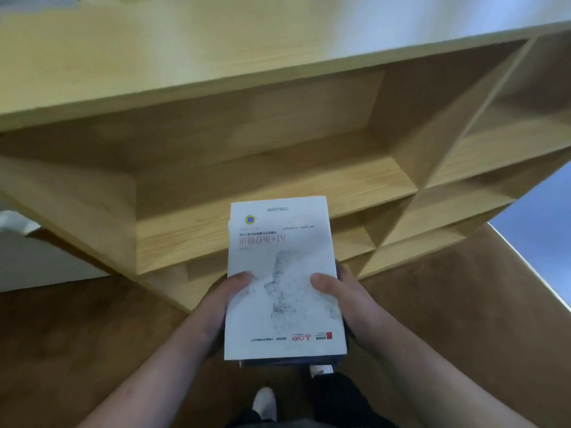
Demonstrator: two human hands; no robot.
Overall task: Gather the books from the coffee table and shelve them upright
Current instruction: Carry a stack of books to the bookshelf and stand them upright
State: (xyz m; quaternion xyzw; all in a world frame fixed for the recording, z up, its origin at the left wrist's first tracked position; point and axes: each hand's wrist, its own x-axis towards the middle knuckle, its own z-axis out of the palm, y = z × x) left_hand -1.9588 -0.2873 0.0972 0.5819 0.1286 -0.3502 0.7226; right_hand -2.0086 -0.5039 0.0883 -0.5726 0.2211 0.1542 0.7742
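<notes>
Carry step. Left hand (217, 304) and right hand (347, 304) grip book stack (282, 291) held flat, thumbs clamped on white top cover, remaining fingers hidden beneath. Wooden bookshelf (278, 186) at 12 o'clock of stack. Next move, likely: turn books upright, set into open compartment.

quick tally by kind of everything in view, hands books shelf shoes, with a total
bare hands: 2, left hand and right hand
white paperback book: 1
dark book under it: 1 edge shows, more cannot be told
light wooden bookshelf: 1
white shoes: 2
total: 7
</notes>
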